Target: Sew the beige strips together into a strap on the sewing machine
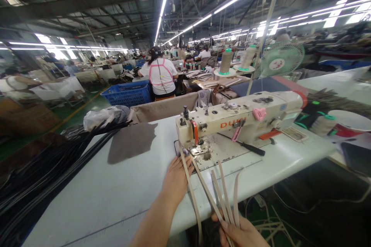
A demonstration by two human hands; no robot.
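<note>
A white sewing machine stands on the pale table, its presser foot at the left end. My left hand lies flat beside that foot, palm down, fingers stretched toward the needle area. Over the back of this hand runs a long beige strip, hanging off the front edge. At the table's front edge my right hand is closed round several narrow beige strips, whose free ends fan upward. One strip leads from there to the presser foot. My left fingertips are partly hidden.
A brown flat piece lies left on the table, near a heap of black strips. A black-handled tool rests by the machine. Thread cones and a green fan stand behind. A person sits ahead beside a blue basket.
</note>
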